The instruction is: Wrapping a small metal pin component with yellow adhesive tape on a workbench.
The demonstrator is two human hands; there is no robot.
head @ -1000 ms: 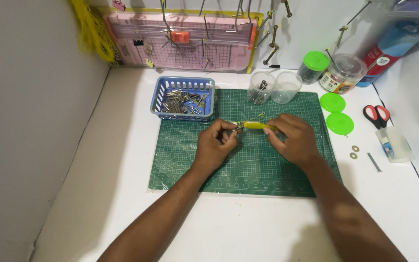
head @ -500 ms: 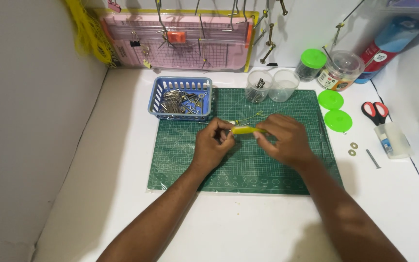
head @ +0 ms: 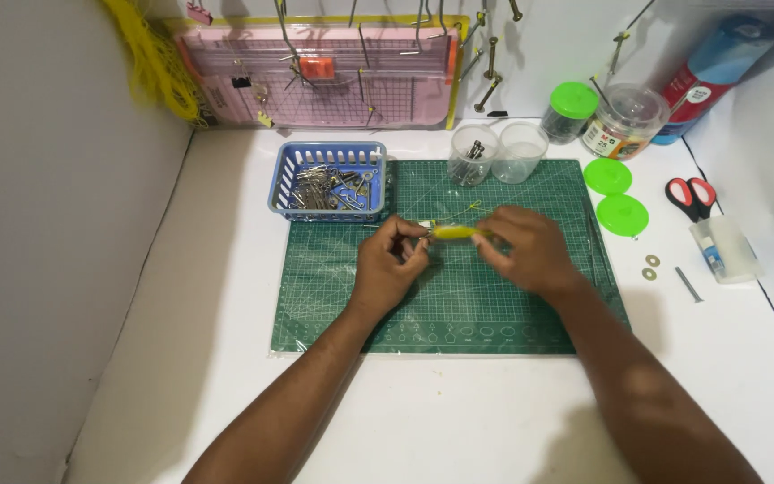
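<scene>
Both of my hands meet over the green cutting mat (head: 459, 305). My left hand (head: 389, 264) pinches the left end of a small yellow piece (head: 454, 233), where a bit of metal shows between the fingertips. My right hand (head: 526, 251) grips the right end of the same yellow piece. A thin yellow thread (head: 463, 211) trails up from it. What the metal part is, I cannot make out.
A blue basket (head: 329, 211) of metal parts sits at the mat's top left. Two clear cups (head: 494, 152), lidded jars (head: 620, 121), green lids (head: 615, 197), red scissors (head: 690, 197), washers and a bolt (head: 689, 284) lie to the right. A pink pegboard (head: 333, 81) stands behind.
Both hands with the yellow piece shifted slightly left and nearer on the mat. The grip looks the same.
</scene>
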